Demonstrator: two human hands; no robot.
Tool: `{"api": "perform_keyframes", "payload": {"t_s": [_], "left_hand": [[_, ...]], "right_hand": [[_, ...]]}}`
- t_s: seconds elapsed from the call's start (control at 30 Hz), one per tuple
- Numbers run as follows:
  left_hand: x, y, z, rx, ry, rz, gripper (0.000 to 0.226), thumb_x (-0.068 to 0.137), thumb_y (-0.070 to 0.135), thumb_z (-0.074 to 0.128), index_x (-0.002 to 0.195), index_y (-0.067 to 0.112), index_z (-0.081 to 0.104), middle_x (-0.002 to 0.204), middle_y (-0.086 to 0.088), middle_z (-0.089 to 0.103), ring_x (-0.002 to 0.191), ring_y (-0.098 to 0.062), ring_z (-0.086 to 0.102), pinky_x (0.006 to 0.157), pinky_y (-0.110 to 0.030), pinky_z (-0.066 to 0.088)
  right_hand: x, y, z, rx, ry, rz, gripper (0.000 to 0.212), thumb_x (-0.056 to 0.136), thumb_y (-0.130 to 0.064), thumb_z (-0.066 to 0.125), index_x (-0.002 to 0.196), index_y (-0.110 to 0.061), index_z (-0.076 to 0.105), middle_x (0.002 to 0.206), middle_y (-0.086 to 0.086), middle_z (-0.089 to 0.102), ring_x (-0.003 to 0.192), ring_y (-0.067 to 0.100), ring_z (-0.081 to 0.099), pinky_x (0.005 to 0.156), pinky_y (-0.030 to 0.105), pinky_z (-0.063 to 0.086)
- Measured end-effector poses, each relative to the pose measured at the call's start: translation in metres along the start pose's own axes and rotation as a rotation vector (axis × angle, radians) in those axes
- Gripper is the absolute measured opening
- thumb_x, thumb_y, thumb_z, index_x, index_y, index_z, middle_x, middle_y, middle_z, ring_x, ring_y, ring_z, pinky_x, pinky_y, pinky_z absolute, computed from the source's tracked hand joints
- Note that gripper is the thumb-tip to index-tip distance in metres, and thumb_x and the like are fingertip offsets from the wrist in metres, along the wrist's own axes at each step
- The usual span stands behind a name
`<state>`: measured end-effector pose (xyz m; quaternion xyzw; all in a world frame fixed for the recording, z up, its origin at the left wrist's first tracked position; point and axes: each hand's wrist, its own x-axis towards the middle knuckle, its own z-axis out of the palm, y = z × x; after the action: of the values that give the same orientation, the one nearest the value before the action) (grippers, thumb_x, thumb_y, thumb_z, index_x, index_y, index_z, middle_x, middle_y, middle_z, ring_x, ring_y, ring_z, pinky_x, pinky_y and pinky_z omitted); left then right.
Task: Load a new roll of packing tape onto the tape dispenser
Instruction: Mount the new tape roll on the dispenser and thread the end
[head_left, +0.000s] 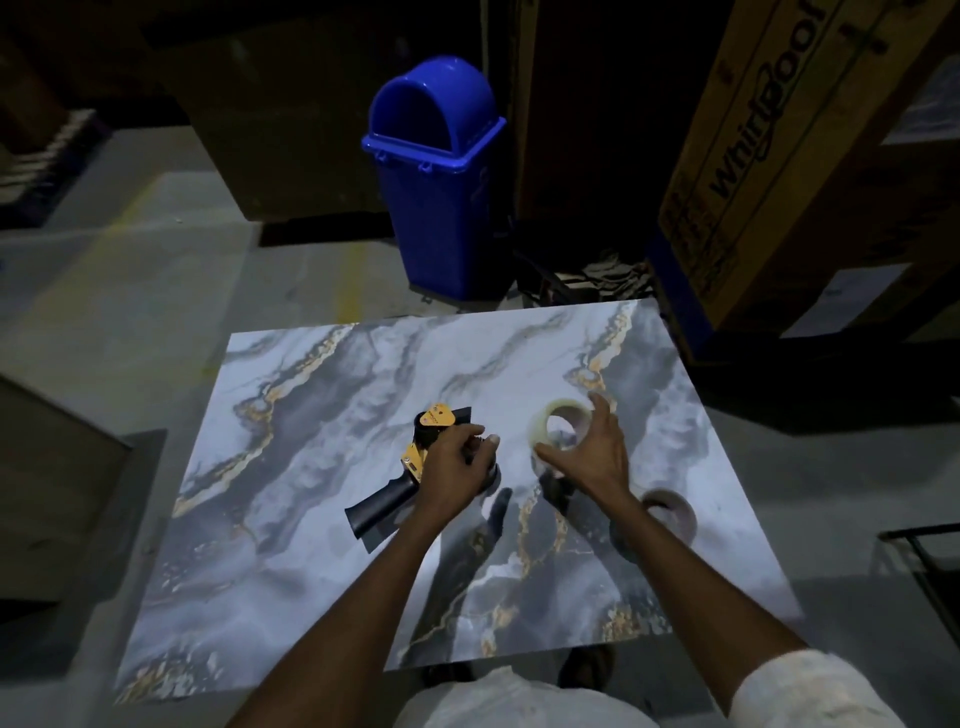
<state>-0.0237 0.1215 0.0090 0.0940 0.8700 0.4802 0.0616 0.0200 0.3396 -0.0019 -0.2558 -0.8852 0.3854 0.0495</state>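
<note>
At frame centre, over the worktop (311, 597), the left hand (457, 470) grips the tape dispenser (411, 461) steady while the right hand (597, 460), fingers spread, pinches the new tape roll (540, 423) just beside it, apparently ready for loading.

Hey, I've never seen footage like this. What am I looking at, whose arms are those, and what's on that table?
There is no machine here. It is one picture from a camera worn on a person's head, looking down at their own arms. The left hand grips a yellow and black tape dispenser over a marble-patterned table. The right hand holds a roll of clear tape between thumb and fingers. A second roll lies beside the right forearm. Behind stand a blue bin and a cardboard box.
</note>
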Motion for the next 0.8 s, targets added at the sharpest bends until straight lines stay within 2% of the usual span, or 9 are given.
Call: {"api": "perform_keyframes", "payload": {"t_s": [0.07, 0.17, 0.27, 0.33, 0.47, 0.53, 0.63, 0.73, 0.8], "left_hand": [[-0.001, 0.008, -0.002, -0.114, -0.049, -0.030, 0.035, 0.095, 0.050, 0.063, 0.103, 0.018, 0.074, 0.092, 0.000, 0.075, 0.086, -0.012, 0.069, 0.084, -0.039, 0.058], [-0.008, 0.018, -0.007, -0.360, -0.116, -0.110, 0.034, 0.097, 0.045, 0.064, 0.097, 0.012, 0.073, 0.083, -0.019, 0.071, 0.073, -0.020, 0.063, 0.071, -0.034, 0.052], [-0.008, 0.018, -0.012, -0.462, -0.125, -0.201, 0.050, 0.089, 0.057, 0.069, 0.098, 0.009, 0.073, 0.082, -0.015, 0.065, 0.073, -0.015, 0.056, 0.068, -0.035, 0.046], [-0.009, 0.018, -0.015, -0.492, -0.108, -0.234, 0.061, 0.082, 0.059, 0.076, 0.096, 0.000, 0.070, 0.075, -0.011, 0.059, 0.067, -0.017, 0.050, 0.065, -0.036, 0.041], [-0.016, 0.019, -0.021, -0.560, -0.075, -0.258, 0.026, 0.080, 0.032, 0.087, 0.093, 0.011, 0.079, 0.085, -0.013, 0.078, 0.073, -0.021, 0.070, 0.069, -0.037, 0.055], [-0.019, 0.019, -0.022, -0.553, -0.044, -0.229, 0.023, 0.078, 0.024, 0.089, 0.094, 0.011, 0.079, 0.084, -0.013, 0.078, 0.075, -0.023, 0.073, 0.069, -0.037, 0.059], [-0.024, 0.018, -0.020, -0.449, 0.009, -0.192, 0.031, 0.073, 0.030, 0.092, 0.094, 0.013, 0.078, 0.081, -0.005, 0.078, 0.074, -0.017, 0.075, 0.068, -0.035, 0.063], [-0.026, 0.021, -0.014, -0.307, 0.094, -0.132, 0.035, 0.069, 0.038, 0.093, 0.095, 0.019, 0.078, 0.079, 0.005, 0.078, 0.073, -0.008, 0.074, 0.067, -0.030, 0.063], [-0.027, 0.026, -0.010, -0.229, 0.141, -0.053, 0.034, 0.069, 0.039, 0.093, 0.094, 0.023, 0.077, 0.079, 0.009, 0.077, 0.073, -0.002, 0.073, 0.065, -0.023, 0.060]], "right_hand": [[-0.017, -0.014, 0.003, 0.081, -0.013, -0.061, 0.114, 0.062, -0.056, 0.087, 0.155, -0.027, 0.026, 0.154, 0.009, 0.043, 0.139, 0.032, 0.043, 0.101, 0.043, 0.046], [-0.036, -0.032, 0.006, 0.151, -0.024, -0.140, 0.110, 0.061, -0.062, 0.080, 0.153, -0.033, 0.027, 0.155, -0.001, 0.041, 0.140, 0.023, 0.043, 0.102, 0.041, 0.046], [-0.047, -0.041, 0.011, 0.156, -0.047, -0.217, 0.107, 0.066, -0.054, 0.085, 0.154, -0.032, 0.028, 0.156, -0.008, 0.039, 0.141, 0.018, 0.042, 0.105, 0.039, 0.047], [-0.054, -0.046, 0.012, 0.155, -0.059, -0.247, 0.106, 0.068, -0.052, 0.087, 0.154, -0.031, 0.029, 0.155, -0.011, 0.040, 0.141, 0.013, 0.042, 0.105, 0.032, 0.044], [-0.060, -0.050, 0.012, 0.219, -0.087, -0.269, 0.107, 0.068, -0.047, 0.090, 0.154, -0.028, 0.030, 0.155, -0.011, 0.042, 0.140, 0.008, 0.042, 0.108, 0.029, 0.043], [-0.060, -0.047, 0.010, 0.255, -0.159, -0.268, 0.113, 0.067, -0.048, 0.090, 0.157, -0.030, 0.024, 0.158, -0.010, 0.038, 0.143, 0.006, 0.039, 0.111, 0.031, 0.043], [-0.058, -0.046, 0.011, 0.407, -0.265, -0.120, 0.121, 0.064, -0.064, 0.081, 0.159, -0.040, 0.010, 0.164, -0.002, 0.026, 0.148, 0.013, 0.031, 0.112, 0.036, 0.039], [-0.051, -0.055, 0.019, 0.679, -0.304, 0.265, 0.130, 0.054, -0.083, 0.077, 0.157, -0.045, 0.008, 0.161, 0.011, 0.033, 0.138, 0.031, 0.046, 0.107, 0.053, 0.048], [-0.047, -0.064, 0.022, 0.784, -0.357, 0.452, 0.125, 0.058, -0.075, 0.082, 0.157, -0.044, 0.011, 0.153, 0.014, 0.043, 0.121, 0.032, 0.058, 0.092, 0.051, 0.058]]}}
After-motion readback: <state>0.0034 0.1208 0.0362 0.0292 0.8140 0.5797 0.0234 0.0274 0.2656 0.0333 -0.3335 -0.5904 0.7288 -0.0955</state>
